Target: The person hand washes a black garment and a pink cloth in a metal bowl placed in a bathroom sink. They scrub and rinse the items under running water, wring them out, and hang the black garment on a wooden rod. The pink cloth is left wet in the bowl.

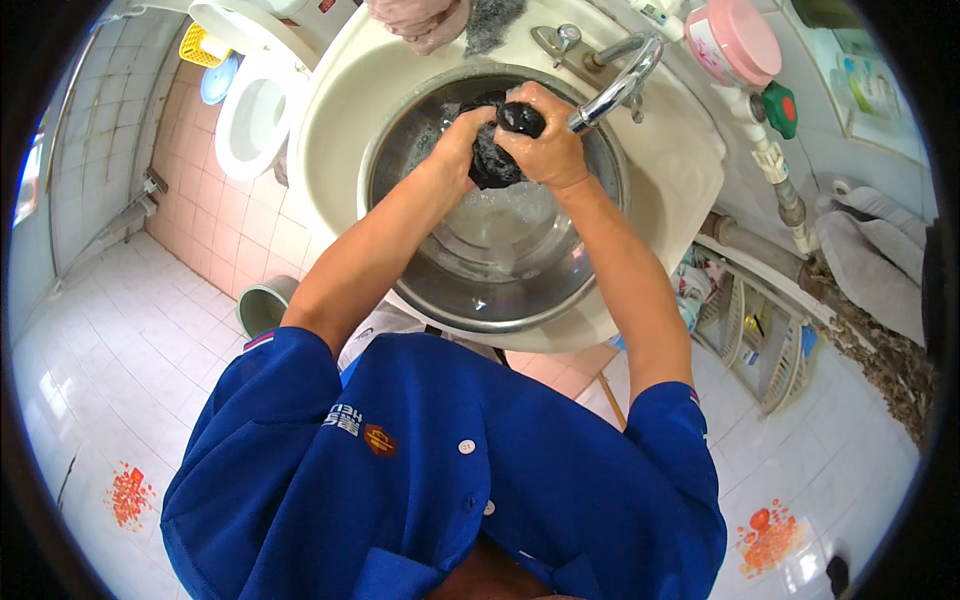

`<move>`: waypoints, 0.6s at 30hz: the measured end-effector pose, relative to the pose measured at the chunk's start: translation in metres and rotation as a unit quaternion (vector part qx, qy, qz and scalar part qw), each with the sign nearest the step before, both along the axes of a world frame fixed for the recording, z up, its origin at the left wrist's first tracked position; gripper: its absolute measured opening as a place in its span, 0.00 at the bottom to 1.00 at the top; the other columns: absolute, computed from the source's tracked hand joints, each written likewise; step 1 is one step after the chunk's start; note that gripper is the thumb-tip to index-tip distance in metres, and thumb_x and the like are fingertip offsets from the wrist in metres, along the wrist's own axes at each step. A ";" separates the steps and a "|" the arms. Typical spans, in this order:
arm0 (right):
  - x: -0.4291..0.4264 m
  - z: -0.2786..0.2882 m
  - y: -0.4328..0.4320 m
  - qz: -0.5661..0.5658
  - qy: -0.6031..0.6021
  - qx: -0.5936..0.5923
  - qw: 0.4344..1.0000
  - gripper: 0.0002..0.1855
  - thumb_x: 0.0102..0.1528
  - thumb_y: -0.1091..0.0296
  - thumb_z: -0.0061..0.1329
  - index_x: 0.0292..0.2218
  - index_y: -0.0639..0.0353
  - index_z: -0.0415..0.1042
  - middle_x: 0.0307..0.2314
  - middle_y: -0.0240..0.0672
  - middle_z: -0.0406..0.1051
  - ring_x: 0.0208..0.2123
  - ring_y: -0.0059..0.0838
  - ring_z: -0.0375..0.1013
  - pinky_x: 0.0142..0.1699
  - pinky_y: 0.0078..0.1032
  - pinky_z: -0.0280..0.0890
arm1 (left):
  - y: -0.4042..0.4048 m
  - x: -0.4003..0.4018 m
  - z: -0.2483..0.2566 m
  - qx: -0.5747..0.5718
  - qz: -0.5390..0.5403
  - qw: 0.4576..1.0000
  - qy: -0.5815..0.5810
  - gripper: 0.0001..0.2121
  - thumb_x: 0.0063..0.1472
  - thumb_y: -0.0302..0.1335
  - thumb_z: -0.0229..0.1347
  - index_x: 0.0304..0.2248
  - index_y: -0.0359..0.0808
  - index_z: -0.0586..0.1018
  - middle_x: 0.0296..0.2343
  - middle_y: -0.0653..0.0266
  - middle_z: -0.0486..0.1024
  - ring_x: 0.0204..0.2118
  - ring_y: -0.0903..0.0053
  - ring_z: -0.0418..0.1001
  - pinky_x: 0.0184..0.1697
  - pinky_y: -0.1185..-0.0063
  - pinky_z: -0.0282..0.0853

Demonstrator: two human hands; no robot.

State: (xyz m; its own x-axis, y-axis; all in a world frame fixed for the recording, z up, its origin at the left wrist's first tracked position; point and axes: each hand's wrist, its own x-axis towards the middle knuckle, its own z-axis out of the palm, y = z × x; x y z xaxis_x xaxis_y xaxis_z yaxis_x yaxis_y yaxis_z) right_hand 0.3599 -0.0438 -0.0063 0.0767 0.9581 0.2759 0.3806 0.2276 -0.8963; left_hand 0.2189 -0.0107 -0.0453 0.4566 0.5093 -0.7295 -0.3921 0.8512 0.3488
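Note:
A wet black cloth (pixel 495 157) is bunched between my hands above the metal basin (pixel 510 300). My left hand (pixel 459 146) grips its left side. Around its upper right part my right hand (pixel 551 135) is closed, and a dark bulge of cloth pokes out between thumb and fingers. Cloudy, slightly sudsy water (pixel 510 232) lies in the basin, which rests in the cream washbasin (pixel 337 135). The chrome faucet spout (pixel 611 94) ends just right of my right hand. Parts of the cloth are hidden by my fingers.
A pink wad of cloth (pixel 420 19) and a dark grey one (pixel 491 26) lie on the washbasin's back rim. To the right are a pink jar (pixel 731 45), a green-handled valve (pixel 778 110) and a plastic rack (pixel 750 337). A toilet (pixel 255 112) and a bucket (pixel 264 304) stand left.

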 end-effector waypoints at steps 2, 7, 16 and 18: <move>0.003 0.000 -0.002 -0.026 0.024 -0.020 0.999 0.14 0.44 0.71 0.61 0.34 0.61 0.73 0.27 0.37 0.72 0.31 0.33 0.74 0.41 0.30 0.69 | 0.006 -0.001 0.010 -0.023 -0.029 0.999 -0.001 0.12 0.61 0.34 0.54 0.38 0.35 0.78 0.30 0.60 0.80 0.29 0.68 0.80 0.35 0.70 0.80; 0.003 0.003 -0.026 -0.261 0.555 -0.219 0.759 0.27 0.48 0.70 0.63 0.47 0.69 0.70 0.38 0.40 0.74 0.38 0.34 0.76 0.44 0.33 0.72 | 0.002 -0.015 0.048 -0.009 -0.026 0.995 -0.095 0.25 0.66 0.50 0.52 0.46 0.33 0.78 0.38 0.58 0.82 0.37 0.68 0.82 0.43 0.70 0.79; -0.007 0.002 -0.037 -0.219 0.083 -0.126 0.964 0.22 0.40 0.70 0.63 0.39 0.61 0.73 0.32 0.40 0.73 0.34 0.38 0.74 0.44 0.31 0.69 | -0.005 0.016 0.014 0.042 -0.088 0.994 -0.059 0.17 0.67 0.41 0.53 0.42 0.35 0.80 0.32 0.62 0.81 0.33 0.75 0.81 0.39 0.76 0.78; 0.005 -0.001 -0.029 -0.119 -0.033 -0.010 0.992 0.22 0.40 0.69 0.64 0.38 0.60 0.73 0.32 0.41 0.74 0.34 0.39 0.75 0.44 0.32 0.69 | 0.005 0.022 0.011 0.041 -0.104 0.992 -0.063 0.15 0.66 0.40 0.53 0.41 0.36 0.80 0.31 0.62 0.81 0.31 0.74 0.81 0.36 0.75 0.78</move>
State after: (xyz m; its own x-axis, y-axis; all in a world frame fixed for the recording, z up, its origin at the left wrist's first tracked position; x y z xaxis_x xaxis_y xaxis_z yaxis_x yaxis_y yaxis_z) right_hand 0.3649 -0.0729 -0.0074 0.2832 0.9207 0.2685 0.4802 0.1062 -0.8707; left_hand 0.2409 -0.0060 -0.0348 0.6425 0.4495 -0.6206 -0.2554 0.8892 0.3796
